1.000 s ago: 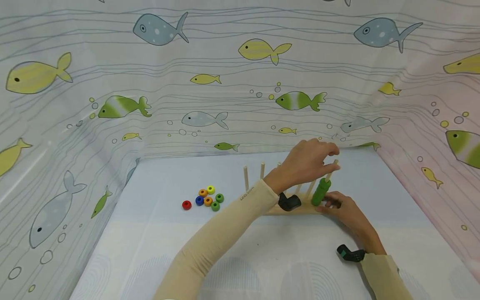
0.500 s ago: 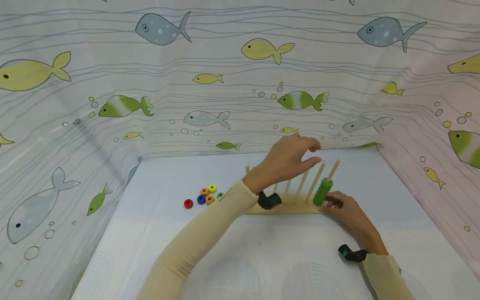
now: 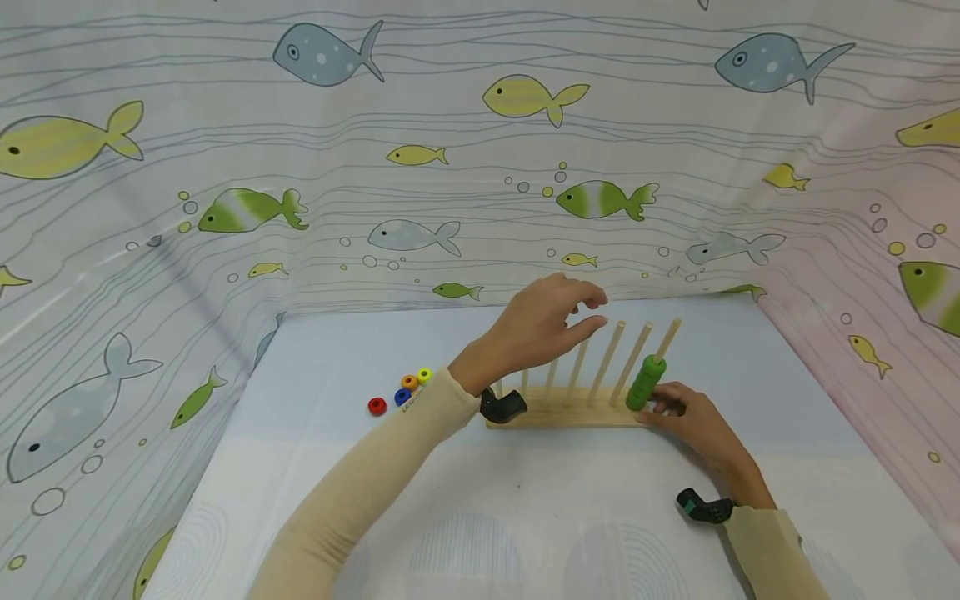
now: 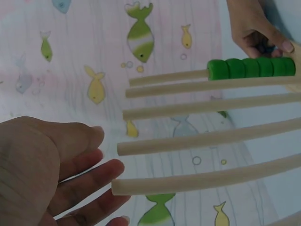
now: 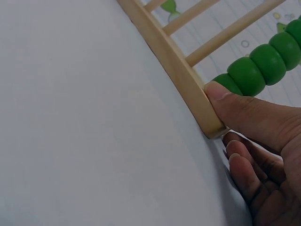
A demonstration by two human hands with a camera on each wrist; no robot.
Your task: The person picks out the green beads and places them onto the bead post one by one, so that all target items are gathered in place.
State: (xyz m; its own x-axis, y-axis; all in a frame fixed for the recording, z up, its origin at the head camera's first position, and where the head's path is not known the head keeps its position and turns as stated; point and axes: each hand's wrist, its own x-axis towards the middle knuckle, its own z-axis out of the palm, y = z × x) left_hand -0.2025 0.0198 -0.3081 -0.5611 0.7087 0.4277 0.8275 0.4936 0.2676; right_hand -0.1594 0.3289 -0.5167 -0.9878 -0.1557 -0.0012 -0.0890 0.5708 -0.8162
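A wooden peg rack [image 3: 564, 414] with a row of upright pegs stands on the table. Several green beads [image 3: 645, 385] are stacked on its rightmost peg; the other pegs in sight are bare. My left hand [image 3: 536, 329] hovers above the rack's left half, holding nothing, its fingers loosely bent and thumb apart. In the left wrist view its fingers [image 4: 89, 181] are close by the peg tips. My right hand [image 3: 693, 425] grips the right end of the rack's base. Its thumb [image 5: 235, 106] lies on the base's edge below the beads, fingers curled beyond the end.
Loose beads lie on the table left of the rack: a red bead [image 3: 377, 406], a blue bead [image 3: 402, 397], an orange bead [image 3: 408, 382] and a yellow bead [image 3: 425, 375]. The left sleeve [image 3: 375, 483] covers part of that area. A fish-patterned curtain [image 3: 480, 192] encloses the table.
My left hand has moved left, from the green-stacked peg to over the rack's left half, its forearm now covering the loose green beads. My right hand stays at the rack's end.
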